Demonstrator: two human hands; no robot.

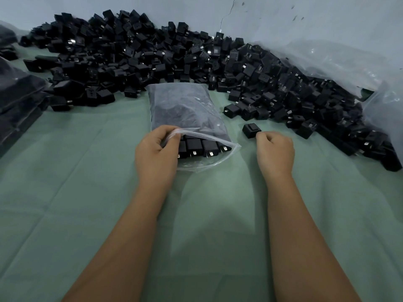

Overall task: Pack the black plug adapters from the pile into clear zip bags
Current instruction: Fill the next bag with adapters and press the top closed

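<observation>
A person's left hand [156, 149] pinches the upper lip of a clear zip bag [187, 118] lying on a green surface [87, 192], holding its mouth open toward the camera; a row of black adapters [197, 147] shows at the opening, while the rest of the load is only a dark blur behind frosted plastic. The right hand [275, 149] is curled beside a single loose adapter [251, 130], fingertips at its near corner, though whether they actually grip it cannot be told. Behind, the pile [152, 53] of adapters runs along a pale wall [283, 16], its right end vanishing under a crumpled plastic sheet [340, 59]. Filled bags [17, 99] at left are cut off by the frame edge.
</observation>
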